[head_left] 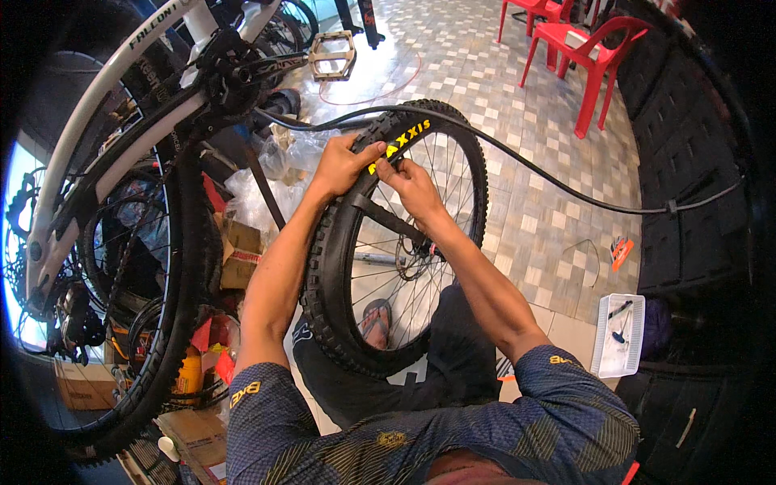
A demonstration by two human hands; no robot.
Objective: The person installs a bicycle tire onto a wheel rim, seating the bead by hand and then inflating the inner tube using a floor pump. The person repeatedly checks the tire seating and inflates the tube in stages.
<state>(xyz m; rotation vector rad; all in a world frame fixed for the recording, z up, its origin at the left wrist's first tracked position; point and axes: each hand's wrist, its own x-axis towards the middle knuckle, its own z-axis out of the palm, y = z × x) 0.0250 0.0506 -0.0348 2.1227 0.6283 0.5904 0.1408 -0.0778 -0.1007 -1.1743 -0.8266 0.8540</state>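
Bicycle tire (338,267) stands against the legs (462,343), probably for steadiness, with left hand (341,167) clasping its outside and right hand (414,191) pinching its inner edge.

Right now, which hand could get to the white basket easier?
Probably the right hand: the basket sits on that side, nearer to it than to the left hand. Both are on the tyre.

A red plastic chair (584,59) stands on the beige-and-grey tiled floor (558,218), a white rectangular plastic basket (614,361) holds slender dark tools (620,309), and a white-framed bicycle (145,144) fills the left near brown cardboard boxes (191,435).
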